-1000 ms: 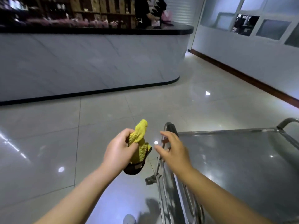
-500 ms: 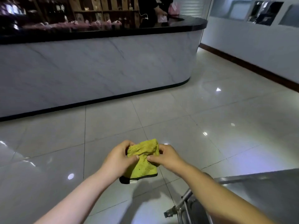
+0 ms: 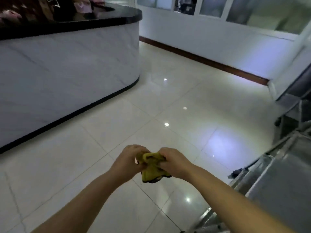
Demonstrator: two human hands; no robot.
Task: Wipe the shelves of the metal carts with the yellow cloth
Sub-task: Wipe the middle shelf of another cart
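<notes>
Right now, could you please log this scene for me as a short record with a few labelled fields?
left hand: left hand grips the yellow cloth
right hand: right hand grips the same cloth from the other side
cloth: bunched between both hands, above the tiled floor, touching no cart
nearest cart: metal cart at lower right
second cart: another metal cart by the right edge
counter: curved white counter with black top, at left

Showing up right now: two hands, left hand and right hand, one yellow cloth, two metal carts, one counter.
</notes>
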